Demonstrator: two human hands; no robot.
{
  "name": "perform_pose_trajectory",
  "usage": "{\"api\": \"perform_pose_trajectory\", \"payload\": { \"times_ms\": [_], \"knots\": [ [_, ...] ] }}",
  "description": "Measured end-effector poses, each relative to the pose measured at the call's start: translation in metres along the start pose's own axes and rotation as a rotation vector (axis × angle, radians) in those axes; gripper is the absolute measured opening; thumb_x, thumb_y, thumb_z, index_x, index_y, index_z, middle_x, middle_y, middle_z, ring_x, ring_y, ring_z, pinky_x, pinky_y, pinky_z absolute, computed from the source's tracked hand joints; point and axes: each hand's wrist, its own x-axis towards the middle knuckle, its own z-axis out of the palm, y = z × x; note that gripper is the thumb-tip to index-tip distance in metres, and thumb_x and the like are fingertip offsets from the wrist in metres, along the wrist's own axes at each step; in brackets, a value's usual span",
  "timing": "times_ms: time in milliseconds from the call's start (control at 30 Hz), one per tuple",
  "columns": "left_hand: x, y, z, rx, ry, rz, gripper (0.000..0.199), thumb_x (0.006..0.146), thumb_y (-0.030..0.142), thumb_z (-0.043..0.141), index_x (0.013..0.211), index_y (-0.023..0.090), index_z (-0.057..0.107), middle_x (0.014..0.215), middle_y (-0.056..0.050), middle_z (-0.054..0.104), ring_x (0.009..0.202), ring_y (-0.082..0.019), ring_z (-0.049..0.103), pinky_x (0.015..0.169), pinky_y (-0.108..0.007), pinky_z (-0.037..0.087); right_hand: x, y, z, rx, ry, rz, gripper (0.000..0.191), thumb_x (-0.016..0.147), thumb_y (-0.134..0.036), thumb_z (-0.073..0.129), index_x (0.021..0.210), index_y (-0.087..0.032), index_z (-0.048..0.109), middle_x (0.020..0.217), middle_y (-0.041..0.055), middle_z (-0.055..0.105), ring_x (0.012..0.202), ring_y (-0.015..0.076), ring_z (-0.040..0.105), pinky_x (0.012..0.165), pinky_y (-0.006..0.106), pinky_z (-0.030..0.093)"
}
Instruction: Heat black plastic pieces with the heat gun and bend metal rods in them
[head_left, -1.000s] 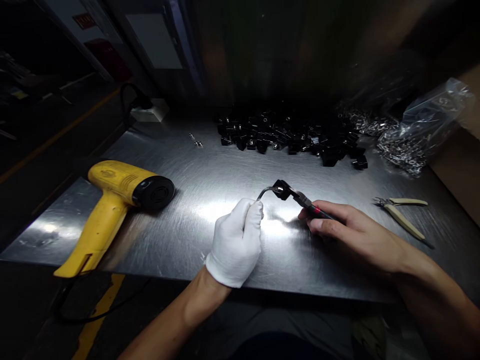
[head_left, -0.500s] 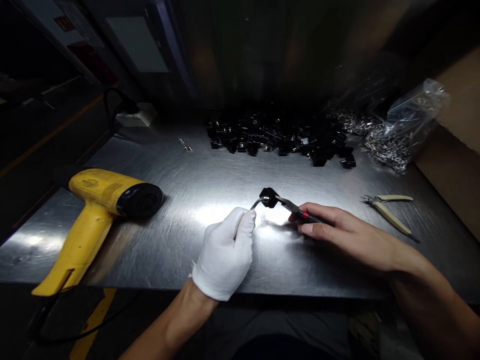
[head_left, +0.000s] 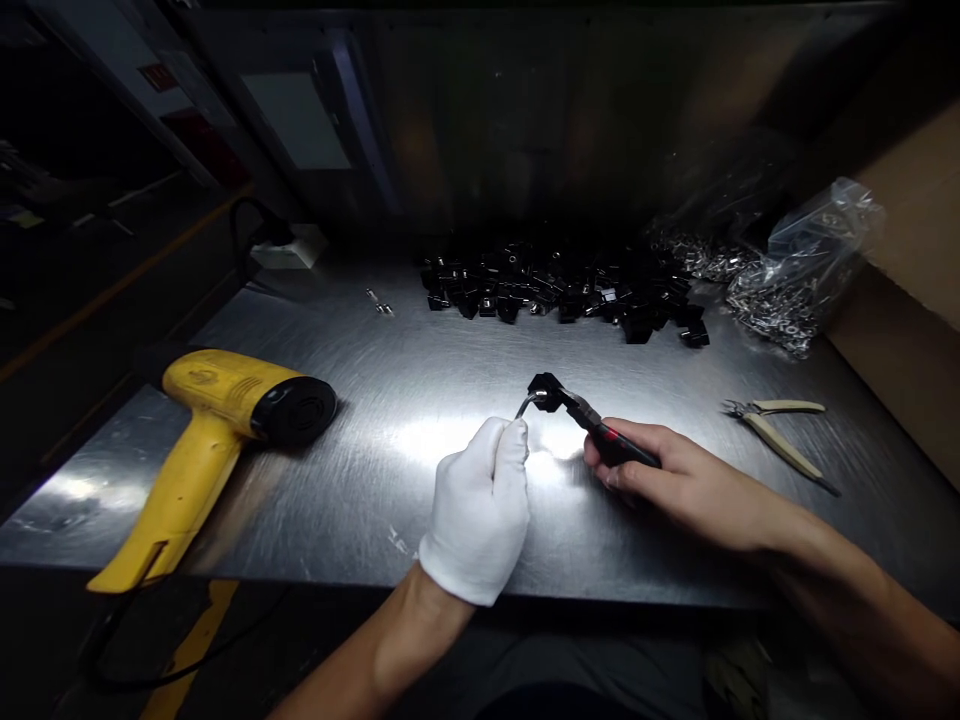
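My left hand, in a white glove, is closed around a thin bent metal tool; its kind is hidden by the glove. The tool's curved tip reaches a small black block raised a little over the metal table, with a shiny bit of metal at its near side. My bare right hand is closed on black-handled pliers with a red mark. Their jaws touch the right side of the block. Whether the jaws are clamped on it I cannot make out.
A yellow heat gun lies left on the metal table. Cream-handled cutters lie right. Behind are a heap of black blocks, plastic bags of metal parts, several loose metal pieces and a power socket.
The view has shifted slightly. My right hand has turned a little on the pliers, so more of their black handle shows. Both tools stay at the black block.
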Motion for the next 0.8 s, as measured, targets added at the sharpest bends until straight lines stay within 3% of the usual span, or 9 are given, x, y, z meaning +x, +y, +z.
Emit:
{"api": "perform_pose_trajectory", "payload": {
  "times_ms": [300,800],
  "knots": [
    [0.012,0.002,0.020,-0.013,0.033,-0.039,0.037,0.105,0.038,0.035,0.071,0.026,0.044,0.061,0.004,0.047,0.058,-0.017,0.047,0.057,-0.034,0.039,0.012,0.009,0.012,0.429,0.033,0.082,0.013,0.083,-0.017,0.050,0.095,-0.020,0.056,0.078,-0.0009,0.050,0.061,0.0138,0.043,0.056,0.028,0.037],
    [0.010,0.005,0.025,-0.062,0.089,-0.048,0.036,0.104,0.032,0.038,0.069,0.026,0.043,0.061,0.003,0.046,0.057,-0.016,0.045,0.059,-0.033,0.039,0.013,0.007,0.025,0.672,0.021,0.113,0.017,0.078,-0.016,0.053,0.094,-0.020,0.056,0.075,-0.0022,0.046,0.060,0.0123,0.037,0.053,0.025,0.033]
  ]
}}
